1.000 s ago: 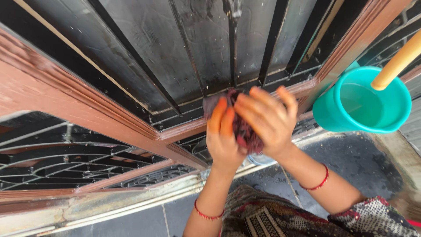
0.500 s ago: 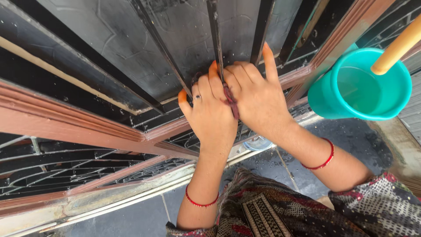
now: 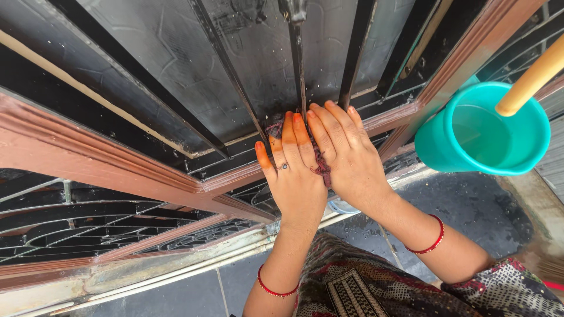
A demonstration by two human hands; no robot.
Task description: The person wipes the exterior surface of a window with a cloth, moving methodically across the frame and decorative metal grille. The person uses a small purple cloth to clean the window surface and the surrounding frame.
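hands flat against the gate is what i see from the head camera: my left hand [image 3: 294,176] and right hand [image 3: 346,158] lie side by side, fingers stretched out, pressing a dark red cloth [image 3: 320,167] onto the black metal gate [image 3: 176,53] just above its brown crossbar [image 3: 235,179]. neither grip is clenched; both palms are spread, pinning the cloth rather than grasping it, and only a strip shows between the hands and a bit above the left fingertips. i judge the cloth soft, limp and probably wet, so it should bunch and fold easily and is best taken by gathering a handful in the palm; the gate is stiff and its thin bars [image 3: 299,64] leave narrow edges to work around. to the right a teal bucket [image 3: 487,132] stands near, with a pale wooden handle [image 3: 531,76] leaning across it. i see no packages, labels or signs anywhere. the floor [image 3: 452,205] below looks dark and damp.
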